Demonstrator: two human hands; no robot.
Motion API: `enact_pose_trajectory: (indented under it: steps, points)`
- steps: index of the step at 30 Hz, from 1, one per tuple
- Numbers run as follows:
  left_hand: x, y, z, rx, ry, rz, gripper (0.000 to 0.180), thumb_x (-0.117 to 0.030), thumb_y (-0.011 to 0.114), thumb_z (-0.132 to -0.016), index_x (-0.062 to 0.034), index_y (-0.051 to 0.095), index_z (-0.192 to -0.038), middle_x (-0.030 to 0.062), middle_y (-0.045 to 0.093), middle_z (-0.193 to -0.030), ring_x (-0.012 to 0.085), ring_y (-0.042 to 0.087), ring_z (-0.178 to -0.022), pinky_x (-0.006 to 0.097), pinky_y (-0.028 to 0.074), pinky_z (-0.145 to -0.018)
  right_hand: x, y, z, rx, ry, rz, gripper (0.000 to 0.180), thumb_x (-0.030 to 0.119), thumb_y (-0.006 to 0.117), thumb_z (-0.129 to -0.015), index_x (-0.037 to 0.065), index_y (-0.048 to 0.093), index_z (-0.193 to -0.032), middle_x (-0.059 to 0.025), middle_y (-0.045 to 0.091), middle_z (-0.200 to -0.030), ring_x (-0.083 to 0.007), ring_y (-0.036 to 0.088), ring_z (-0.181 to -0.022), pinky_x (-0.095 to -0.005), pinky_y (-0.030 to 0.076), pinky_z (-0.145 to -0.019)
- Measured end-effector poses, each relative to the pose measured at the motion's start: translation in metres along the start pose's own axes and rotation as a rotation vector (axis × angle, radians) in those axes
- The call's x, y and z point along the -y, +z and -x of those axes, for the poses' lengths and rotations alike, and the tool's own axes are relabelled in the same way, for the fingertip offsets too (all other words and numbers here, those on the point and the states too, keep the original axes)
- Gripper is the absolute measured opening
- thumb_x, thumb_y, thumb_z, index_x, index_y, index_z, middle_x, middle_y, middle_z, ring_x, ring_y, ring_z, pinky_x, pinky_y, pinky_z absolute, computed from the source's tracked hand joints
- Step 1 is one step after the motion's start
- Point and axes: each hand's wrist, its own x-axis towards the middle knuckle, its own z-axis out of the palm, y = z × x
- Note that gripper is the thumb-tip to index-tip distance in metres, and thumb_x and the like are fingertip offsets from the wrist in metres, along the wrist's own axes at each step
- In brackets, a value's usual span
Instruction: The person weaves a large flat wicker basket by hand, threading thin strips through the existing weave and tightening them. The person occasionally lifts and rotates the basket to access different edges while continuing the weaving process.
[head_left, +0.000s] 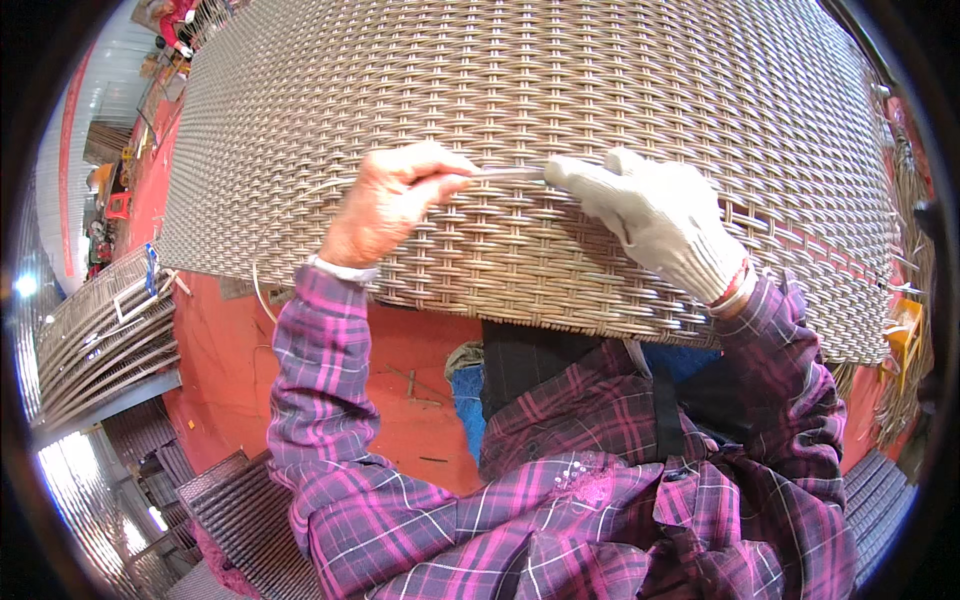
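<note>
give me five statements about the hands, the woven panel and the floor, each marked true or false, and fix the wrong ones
1. The left hand is bare. True.
2. The right hand wears a black glove. False: the right hand wears a whitish knit glove.
3. A thin strip shows between the two hands. True.
4. The woven panel is bright blue. False: the woven panel is brownish.
5. The floor is green. False: the floor is red.
</note>
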Motion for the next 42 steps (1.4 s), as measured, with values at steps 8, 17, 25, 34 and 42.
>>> enact_pose_trajectory:
  steps: [8, 17, 25, 34, 42]
  points:
    - [0.042, -0.009, 0.025, -0.488, -0.113, 0.59, 0.009, -0.004, 0.071, -0.088, 0.0011, 0.07, -0.095, 0.0022, 0.064, -0.075, 0.0027, 0.048, -0.055, 0.016, 0.039, -0.054, 0.024, -0.006, -0.03, 0.066, -0.081, 0.19, 0.036, 0.01, 0.06, -0.083, 0.02, 0.062, -0.117, -0.006, 0.062, -0.081, -0.0258, 0.066, -0.072, -0.0394, 0.05, -0.059]
    - [0.045, 0.001, 0.022, -0.476, -0.007, 0.67, 0.008, -0.001, 0.068, -0.089, 0.0013, 0.069, -0.096, 0.0013, 0.064, -0.08, 0.0067, 0.057, -0.069, 0.019, 0.045, -0.063, 0.031, -0.004, -0.055, 0.101, -0.192, 0.378, 0.022, 0.012, 0.061, -0.08, 0.019, 0.07, -0.099, -0.0075, 0.067, -0.083, -0.0277, 0.069, -0.072, -0.0403, 0.054, -0.06]
    - [0.046, 0.004, 0.021, -0.532, -0.013, 0.695, 0.007, -0.004, 0.068, -0.089, -0.0012, 0.07, -0.096, -0.0005, 0.064, -0.079, 0.0052, 0.058, -0.07, 0.018, 0.046, -0.066, 0.011, 0.02, -0.035, 0.023, 0.05, -0.231, 0.029, 0.007, 0.067, -0.086, 0.006, 0.068, -0.115, -0.012, 0.072, -0.099, -0.0255, 0.07, -0.085, -0.0318, 0.055, -0.074]
    - [0.041, 0.006, 0.019, -0.538, -0.046, 0.664, 0.006, -0.007, 0.069, -0.09, -0.0021, 0.07, -0.093, -0.0018, 0.062, -0.076, 0.0039, 0.054, -0.068, 0.018, 0.04, -0.062, 0.036, 0.039, -0.067, 0.046, 0.084, -0.134, 0.024, 0.016, 0.069, -0.084, 0.013, 0.069, -0.107, -0.0083, 0.071, -0.088, -0.0278, 0.069, -0.079, -0.0359, 0.054, -0.07]
    - [0.005, -0.011, 0.034, -0.426, -0.083, 0.03, 0.004, -0.004, 0.071, -0.087, 0.0002, 0.072, -0.087, -0.0027, 0.064, -0.077, 0.0044, 0.056, -0.072, 0.021, 0.045, -0.065, 0.031, 0.043, -0.066, 0.059, 0.067, -0.184, 0.024, 0.021, 0.07, -0.085, 0.016, 0.067, -0.108, -0.0076, 0.069, -0.087, -0.0272, 0.068, -0.079, -0.0373, 0.053, -0.068]
